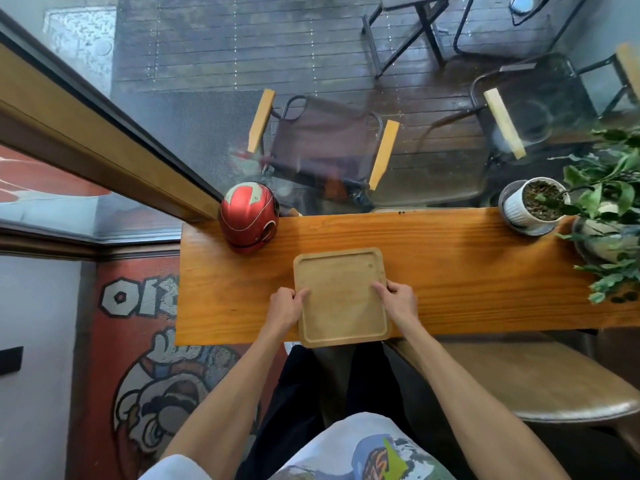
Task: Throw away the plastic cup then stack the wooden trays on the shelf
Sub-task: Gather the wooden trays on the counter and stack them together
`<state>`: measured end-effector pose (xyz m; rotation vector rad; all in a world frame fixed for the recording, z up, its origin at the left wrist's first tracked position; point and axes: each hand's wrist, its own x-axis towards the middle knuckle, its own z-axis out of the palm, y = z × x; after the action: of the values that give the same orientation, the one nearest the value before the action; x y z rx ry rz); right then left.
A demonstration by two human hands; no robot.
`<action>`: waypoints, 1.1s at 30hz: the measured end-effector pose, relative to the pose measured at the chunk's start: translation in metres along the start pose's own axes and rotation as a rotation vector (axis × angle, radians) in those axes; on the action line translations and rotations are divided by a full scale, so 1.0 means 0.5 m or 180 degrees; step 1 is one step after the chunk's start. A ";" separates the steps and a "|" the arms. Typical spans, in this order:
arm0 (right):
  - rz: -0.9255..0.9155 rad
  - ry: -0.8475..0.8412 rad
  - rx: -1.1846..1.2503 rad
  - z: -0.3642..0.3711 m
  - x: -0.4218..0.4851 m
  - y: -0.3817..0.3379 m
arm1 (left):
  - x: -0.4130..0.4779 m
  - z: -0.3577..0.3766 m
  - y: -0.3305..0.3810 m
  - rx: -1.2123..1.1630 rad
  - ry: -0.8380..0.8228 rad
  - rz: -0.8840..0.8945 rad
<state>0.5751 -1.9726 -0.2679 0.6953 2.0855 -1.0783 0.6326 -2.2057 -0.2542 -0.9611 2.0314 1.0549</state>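
Note:
A square light-wood tray [341, 292] with a raised rim lies on the orange wooden counter [467, 268], its near edge slightly over the counter's front. My left hand [285, 304] grips the tray's left edge, thumb on the rim. My right hand [398, 299] grips the right edge the same way. No plastic cup and no shelf are in view.
A red helmet [247, 221] sits at the counter's back left corner. A white potted plant [533, 206] and leafy branches [609, 216] crowd the right end. A round wooden stool [540, 382] stands below right. A window behind the counter shows chairs outside.

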 end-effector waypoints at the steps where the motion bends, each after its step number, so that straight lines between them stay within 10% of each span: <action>1: 0.0044 0.0008 0.0018 0.003 0.002 0.002 | -0.001 0.002 0.002 -0.0066 0.0054 -0.0052; 25: 0.0591 0.0065 0.0272 0.035 -0.024 -0.004 | 0.022 0.021 0.004 -0.0624 0.0015 -0.0133; 33: -0.0516 0.0506 -0.1687 -0.003 -0.022 0.019 | -0.002 0.020 -0.013 0.0232 0.0610 0.0250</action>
<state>0.5884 -1.9679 -0.2636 0.3602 2.4541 -0.5149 0.6406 -2.1997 -0.2604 -0.9839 2.2644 0.9531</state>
